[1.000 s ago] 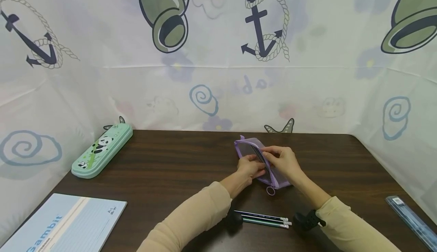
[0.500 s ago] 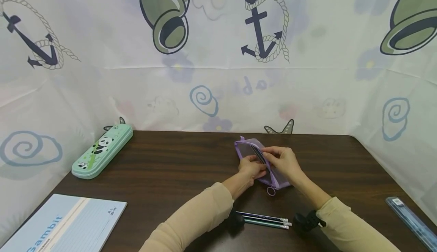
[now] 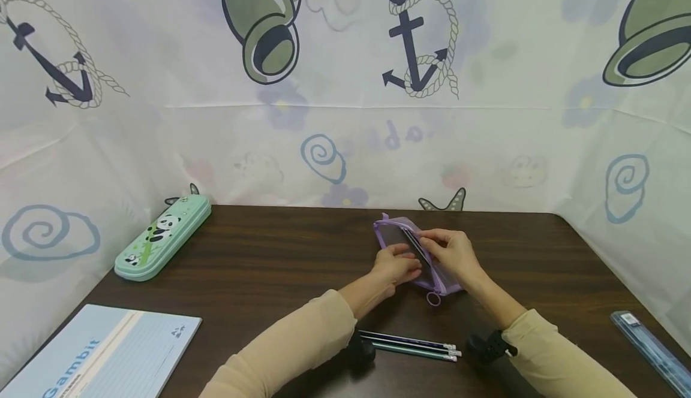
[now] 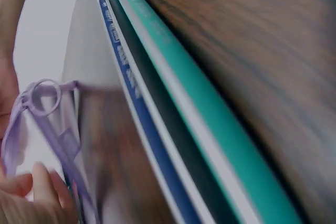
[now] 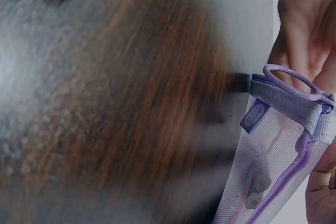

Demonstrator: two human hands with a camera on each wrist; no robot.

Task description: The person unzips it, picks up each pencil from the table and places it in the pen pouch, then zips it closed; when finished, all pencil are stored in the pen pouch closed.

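Over on the left, the panda case [image 3: 162,239] and the pale-blue notebook [image 3: 126,353] lie well apart from the work. The left hand [image 3: 396,266] is at the mouth of the purple pouch [image 3: 445,278], fingers relaxed, curled round nothing that I can make out. I'd have it guide the dark sticks [image 3: 414,243] showing there lengthwise, clear of the zip's teeth. The pouch lies slantwise past the middle of the table [image 3: 281,248], its pull ring [image 3: 433,298] at the near end. The right hand [image 3: 449,257] pinches the right edge of the mouth; a light, steady outward pull should hold the gap wide without tipping everything over. Farther right lies a clear-and-blue pack [image 3: 650,350].

Only from the head do you get the whole layout, though the loose pencils look thin there, their left ends hidden. The left wrist view brings those pencils [image 4: 176,129] up large: navy, black and green, with lettering on the navy one. The right wrist view gives the pouch's little sewn tag [image 5: 255,115], which I can't pick out from above.
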